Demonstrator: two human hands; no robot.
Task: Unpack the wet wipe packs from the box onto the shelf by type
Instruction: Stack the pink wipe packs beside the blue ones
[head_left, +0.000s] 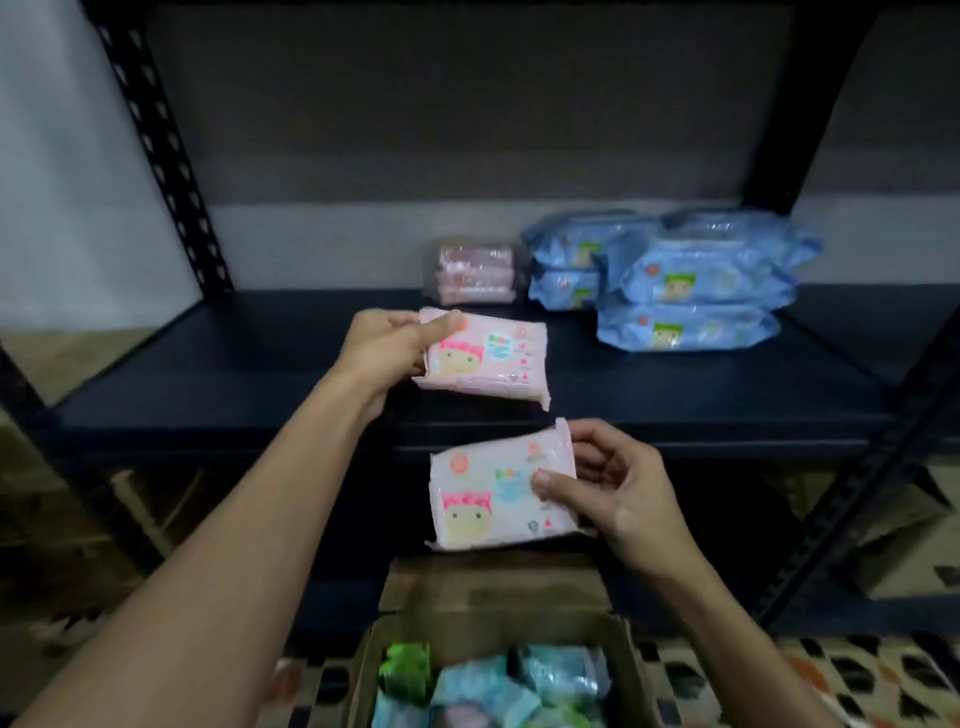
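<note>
Left hand (387, 345) and right hand (615, 486) each grip a pink pack lying lengthwise left-right; prints seemingly upright.

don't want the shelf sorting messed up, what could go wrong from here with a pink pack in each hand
1. The left hand grips its pink pack by one end only; it may slip or land askew.
2. The small pink stack sits right beside the blue packs, so new packs could crowd into the blue group.
3. The right hand pinches its pack above the box; a drop puts it back among the unsorted packs.
</note>
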